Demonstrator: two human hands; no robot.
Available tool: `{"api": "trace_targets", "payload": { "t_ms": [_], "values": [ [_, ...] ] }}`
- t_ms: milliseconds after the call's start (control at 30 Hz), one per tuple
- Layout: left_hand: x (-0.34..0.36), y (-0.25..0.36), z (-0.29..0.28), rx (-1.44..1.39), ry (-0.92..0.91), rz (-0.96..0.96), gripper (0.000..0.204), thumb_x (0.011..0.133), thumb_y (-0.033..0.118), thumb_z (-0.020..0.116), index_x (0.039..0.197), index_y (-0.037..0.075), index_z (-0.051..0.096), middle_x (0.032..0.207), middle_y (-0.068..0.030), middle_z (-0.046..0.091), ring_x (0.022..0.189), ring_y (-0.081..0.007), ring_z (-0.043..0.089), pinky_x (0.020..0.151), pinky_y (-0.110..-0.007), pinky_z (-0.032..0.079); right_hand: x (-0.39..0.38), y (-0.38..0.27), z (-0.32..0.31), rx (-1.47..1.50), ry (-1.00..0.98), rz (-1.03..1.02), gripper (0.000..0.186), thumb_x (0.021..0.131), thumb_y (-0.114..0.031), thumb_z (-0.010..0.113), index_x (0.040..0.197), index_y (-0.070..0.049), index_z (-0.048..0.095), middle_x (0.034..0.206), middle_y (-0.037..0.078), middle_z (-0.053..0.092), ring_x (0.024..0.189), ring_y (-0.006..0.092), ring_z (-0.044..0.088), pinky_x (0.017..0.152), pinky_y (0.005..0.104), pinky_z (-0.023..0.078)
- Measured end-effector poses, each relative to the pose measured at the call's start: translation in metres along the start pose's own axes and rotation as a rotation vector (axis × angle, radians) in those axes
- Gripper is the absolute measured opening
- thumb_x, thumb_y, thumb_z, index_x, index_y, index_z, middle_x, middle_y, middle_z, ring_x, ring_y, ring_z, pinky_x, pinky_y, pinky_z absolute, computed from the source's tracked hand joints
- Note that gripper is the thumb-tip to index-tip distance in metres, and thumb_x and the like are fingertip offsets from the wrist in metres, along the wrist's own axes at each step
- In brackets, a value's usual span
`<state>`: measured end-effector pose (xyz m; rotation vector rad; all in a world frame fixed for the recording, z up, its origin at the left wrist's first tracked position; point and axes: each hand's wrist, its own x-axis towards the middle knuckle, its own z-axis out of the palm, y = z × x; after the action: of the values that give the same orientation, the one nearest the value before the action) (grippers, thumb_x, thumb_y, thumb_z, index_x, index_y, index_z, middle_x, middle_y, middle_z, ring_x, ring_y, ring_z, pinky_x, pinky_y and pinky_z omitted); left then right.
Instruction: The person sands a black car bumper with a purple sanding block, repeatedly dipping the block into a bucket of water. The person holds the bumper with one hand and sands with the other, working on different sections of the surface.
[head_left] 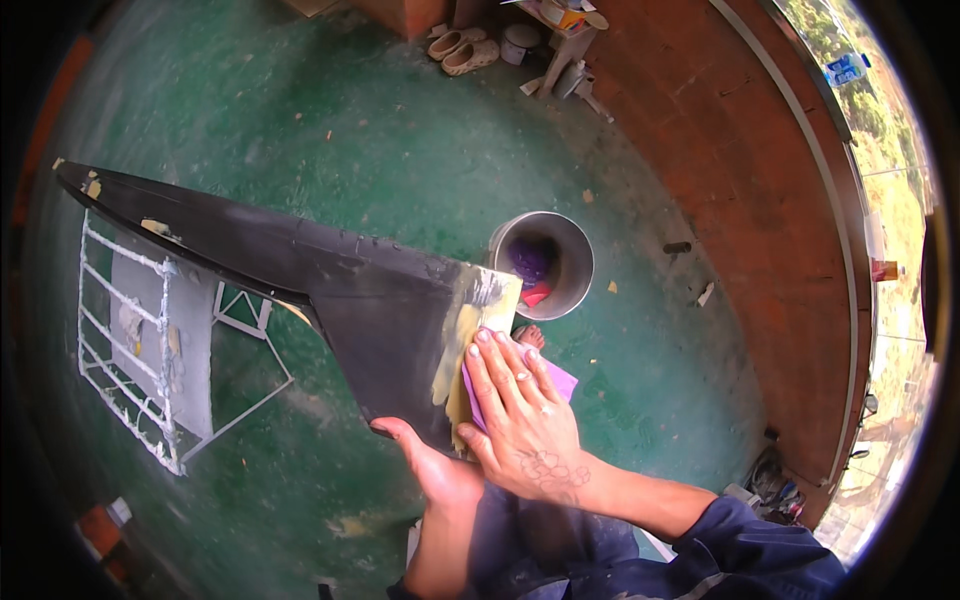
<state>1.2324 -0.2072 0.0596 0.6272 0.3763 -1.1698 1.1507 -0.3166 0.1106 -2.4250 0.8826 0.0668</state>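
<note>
A long black panel (385, 335), shaped like a vehicle body part, stretches from far left to the middle, tapering at its left end. Cream filler (463, 345) coats its right end. My right hand (525, 410) lies flat there, fingers together, pressing a folded purple sanding sheet (562, 383) against the filler's edge. Part of the sheet is hidden under the palm. At the panel's lower corner, my left hand (447, 478) grips from below, its thumb along the edge and its other fingers out of sight.
White-wrapped metal racks (165, 370) support the panel's left part above the green floor (320, 110). Just beyond its right end stands a metal bucket (572, 262) with purple and red material inside. Clogs (470, 57) lie at the back, near a small bench (563, 45). A reddish-brown wall (720, 130) runs along the right.
</note>
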Motion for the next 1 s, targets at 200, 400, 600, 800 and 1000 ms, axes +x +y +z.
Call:
{"api": "trace_targets", "payload": {
  "t_ms": [200, 400, 600, 800, 1000],
  "values": [
    [0.005, -0.001, 0.005, -0.045, 0.113, 0.064, 0.104, 0.1, 0.086, 0.031, 0.169, 0.008, 0.029, 0.175, -0.0091, 0.034, 0.16, -0.0297, 0.032, 0.132, -0.046, 0.025, 0.029, 0.007, 0.004, -0.035, 0.055, 0.047, 0.082, 0.099, -0.037, 0.064, 0.164, 0.004, 0.035, 0.168, 0.023, 0.039, 0.159, 0.0384, 0.034, 0.131, 0.0553, 0.02],
    [0.007, -0.005, 0.007, -0.056, 0.079, 0.09, 0.102, 0.101, 0.085, 0.033, 0.17, 0.01, 0.029, 0.175, -0.0074, 0.033, 0.16, -0.0281, 0.031, 0.132, -0.046, 0.025, 0.044, 0.027, -0.007, -0.12, 0.108, -0.016, 0.08, 0.102, -0.036, 0.062, 0.162, 0.008, 0.034, 0.166, 0.027, 0.04, 0.157, 0.04, 0.037, 0.13, 0.0535, 0.023],
    [0.003, -0.004, -0.018, -0.135, 0.085, 0.012, 0.103, 0.099, 0.086, 0.038, 0.169, 0.01, 0.031, 0.174, -0.0048, 0.034, 0.159, -0.0254, 0.032, 0.132, -0.045, 0.025, 0.008, -0.012, 0.011, 0.08, -0.008, -0.083, 0.083, 0.104, -0.041, 0.059, 0.161, 0.013, 0.032, 0.17, 0.031, 0.032, 0.161, 0.0423, 0.03, 0.132, 0.052, 0.023],
    [0.008, -0.001, 0.006, -0.066, 0.098, 0.068, 0.1, 0.1, 0.084, 0.04, 0.168, 0.01, 0.034, 0.173, -0.0037, 0.037, 0.157, -0.0257, 0.035, 0.13, -0.047, 0.028, 0.104, 0.041, 0.015, -0.025, 0.262, 0.056, 0.076, 0.109, -0.038, 0.05, 0.161, 0.014, 0.031, 0.168, 0.035, 0.032, 0.16, 0.0436, 0.031, 0.131, 0.0531, 0.023],
    [0.002, 0.0, -0.001, -0.321, -0.066, -0.04, 0.103, 0.098, 0.085, 0.042, 0.168, 0.01, 0.033, 0.172, -0.0049, 0.039, 0.157, -0.0274, 0.036, 0.13, -0.048, 0.028, 0.063, 0.022, 0.009, 0.185, 0.116, -0.093, 0.076, 0.11, -0.037, 0.05, 0.166, 0.007, 0.025, 0.174, 0.029, 0.026, 0.163, 0.0403, 0.026, 0.132, 0.0501, 0.02]
  ]
}}
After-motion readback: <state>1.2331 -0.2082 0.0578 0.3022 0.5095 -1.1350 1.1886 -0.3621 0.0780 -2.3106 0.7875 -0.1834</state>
